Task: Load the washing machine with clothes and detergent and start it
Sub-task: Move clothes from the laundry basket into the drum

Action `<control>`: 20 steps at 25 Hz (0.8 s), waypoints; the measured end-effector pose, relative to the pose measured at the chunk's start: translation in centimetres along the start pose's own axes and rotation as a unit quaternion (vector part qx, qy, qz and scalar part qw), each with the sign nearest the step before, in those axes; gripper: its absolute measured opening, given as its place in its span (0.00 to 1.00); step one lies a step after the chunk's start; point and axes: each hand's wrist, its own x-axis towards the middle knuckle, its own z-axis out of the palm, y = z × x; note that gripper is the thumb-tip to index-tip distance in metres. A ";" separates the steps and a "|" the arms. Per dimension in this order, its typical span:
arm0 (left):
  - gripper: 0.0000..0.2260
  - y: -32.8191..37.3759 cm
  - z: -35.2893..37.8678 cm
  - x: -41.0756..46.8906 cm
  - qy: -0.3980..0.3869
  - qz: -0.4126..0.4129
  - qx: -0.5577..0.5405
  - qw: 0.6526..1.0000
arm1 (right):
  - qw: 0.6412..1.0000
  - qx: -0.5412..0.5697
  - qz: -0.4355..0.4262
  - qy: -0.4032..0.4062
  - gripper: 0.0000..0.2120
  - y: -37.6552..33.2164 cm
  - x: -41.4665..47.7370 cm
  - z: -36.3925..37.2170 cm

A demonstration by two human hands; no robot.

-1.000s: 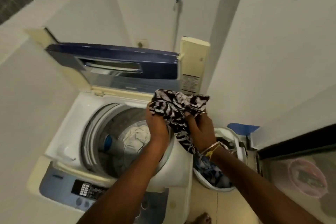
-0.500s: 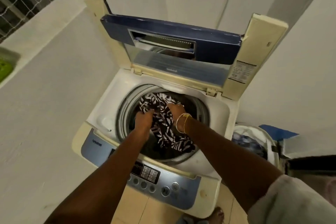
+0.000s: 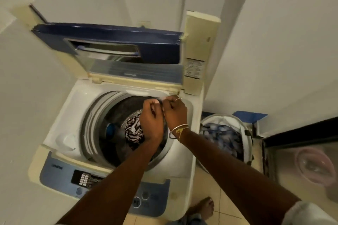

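Observation:
The top-loading washing machine (image 3: 78,107) stands with its blue lid (image 3: 109,33) raised against the wall. A black-and-white patterned garment (image 3: 133,131) lies bunched in the drum (image 3: 113,115). My left hand (image 3: 151,120) and my right hand (image 3: 175,113) are pressed together over the drum's far right rim, fingers curled. Both pinch a dark edge of cloth that runs down between them to the garment. The right wrist carries bangles. The control panel (image 3: 84,179) is at the front, partly hidden by my left forearm. No detergent is in view.
A white laundry basket (image 3: 243,126) with blue and white clothes (image 3: 223,137) stands on the floor right of the machine. A dark-framed glass panel (image 3: 292,151) with a pink bowl (image 3: 314,166) behind it is at the right. My bare foot (image 3: 203,208) is below. Walls close in on both sides.
The garment went from above the machine's right side down into the drum. My hands have since risen from inside the drum to its far right rim, close together.

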 end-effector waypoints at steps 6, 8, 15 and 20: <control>0.08 6.5 9.6 -6.2 -0.164 0.078 -0.092 0.979 | 0.979 0.059 -0.070 0.183 0.07 1.4 -0.6 -12.6; 0.10 7.0 13.2 -8.3 -0.220 0.073 -0.097 0.968 | 0.973 0.059 -0.041 0.218 0.07 4.0 0.0 -16.3; 0.07 -4.3 25.3 -12.6 -0.243 0.065 0.098 0.963 | 0.971 -0.090 0.072 0.211 0.09 22.0 3.2 -23.1; 0.09 -15.9 30.9 -13.7 -0.366 -0.042 0.174 0.913 | 0.965 -0.202 0.126 0.114 0.08 37.4 5.1 -23.8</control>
